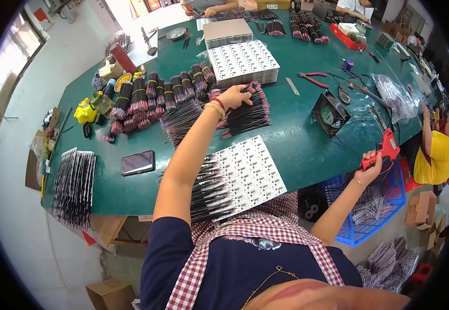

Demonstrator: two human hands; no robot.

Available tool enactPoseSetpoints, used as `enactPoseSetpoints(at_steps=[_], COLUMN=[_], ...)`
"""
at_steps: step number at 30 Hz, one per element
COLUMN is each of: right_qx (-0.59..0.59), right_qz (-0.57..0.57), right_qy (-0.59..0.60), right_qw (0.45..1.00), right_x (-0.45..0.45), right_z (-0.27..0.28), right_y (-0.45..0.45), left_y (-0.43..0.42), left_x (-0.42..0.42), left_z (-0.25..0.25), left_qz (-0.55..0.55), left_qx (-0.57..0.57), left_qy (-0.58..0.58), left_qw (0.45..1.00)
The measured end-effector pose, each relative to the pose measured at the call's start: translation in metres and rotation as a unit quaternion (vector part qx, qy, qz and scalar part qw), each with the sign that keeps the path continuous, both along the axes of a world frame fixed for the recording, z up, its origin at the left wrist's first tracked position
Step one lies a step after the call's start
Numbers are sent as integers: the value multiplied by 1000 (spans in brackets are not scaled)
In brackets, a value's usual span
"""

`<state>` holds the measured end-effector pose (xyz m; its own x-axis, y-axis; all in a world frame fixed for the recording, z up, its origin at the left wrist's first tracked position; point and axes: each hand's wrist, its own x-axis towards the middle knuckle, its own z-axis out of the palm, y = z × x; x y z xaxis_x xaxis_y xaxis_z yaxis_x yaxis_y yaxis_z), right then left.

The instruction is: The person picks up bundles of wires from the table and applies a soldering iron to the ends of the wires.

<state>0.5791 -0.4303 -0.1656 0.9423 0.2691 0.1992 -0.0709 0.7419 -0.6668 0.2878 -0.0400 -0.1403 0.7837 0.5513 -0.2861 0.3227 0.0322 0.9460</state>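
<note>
My left hand (235,98) reaches over a loose pile of black wires (248,116) with pinkish ends, its fingers curled and pinching at the wires' far ends. How many it grips is hidden. In my right hand (372,164), at the table's right edge, is a red soldering gun (389,145), its metal tip pointing up and left. Before me lies a white printed board sheet (255,173) with rows of small dark marks. Black wires (209,191) lie side by side across its left part.
Stacked white board sheets (242,59) stand beyond the wire pile. Banded wire bundles (139,95) line the left. A phone (137,163), small fan (331,113), red-handled pliers (313,80) and plastic bag (394,98) lie about. A blue basket (356,240) sits below right; other people work around the table.
</note>
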Motion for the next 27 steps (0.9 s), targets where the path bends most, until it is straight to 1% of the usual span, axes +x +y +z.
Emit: enactPoseSetpoints(at_steps=[3,6,8,9,10,12,13,14,16,17,19,20,23,24,25,26,27], right_qx=[-3,-10,-7,-5,-6,28,28,28,70,79,84,90,96,93,107,105,91], right_qz=[1,-12,-4,3,4,-7,-8,-8,27,29,35,39,63,70,101,100,102], right_qy=[2,4,-3,-7,-7,8,-2,-2,-15,-4,-13,-26,-43,-52,-58,-60,-66], right_qw=[1000,1000,1000,1000,1000,1000,1000,1000,997,996,996,995,992,992,987,988,988], right_x=[1,-4,4,6,3,-3,-6,-8,-12,-12,-12,-12,-17,-20,-22,-26,-35], right_z=[-6,-4,-12,-16,-13,-6,-6,-3,2,2,5,3,6,10,13,17,26], right_y=[-3,-7,-14,-17,-17,-18,-20,-22,-26,-27,-28,-28,-24,-22,-22,-21,-17], left_y=[-1,-3,-1,-7,-14,-31,-44,-58,-87,-94,-98,-99,-102,-103,-104,-104,-105], left_x=[-1,-4,-7,-10,-15,-26,-33,-39,-53,-61,-78,-86,-91,-88,-86,-83,-81], left_z=[5,14,19,31,42,63,72,73,67,54,13,0,-15,-10,-5,0,8], left_qz=[-9,-14,21,36,37,93,136,136,286,287,333,312,290,289,280,271,261], left_qx=[-17,7,80,106,105,110,151,151,204,205,329,300,236,235,225,215,238], left_qy=[3,7,-20,-41,-41,-130,-174,-174,-273,-270,-242,-226,-246,-248,-242,-236,-198], left_qw=[1000,1000,996,993,993,981,963,963,896,896,850,873,894,895,902,908,914])
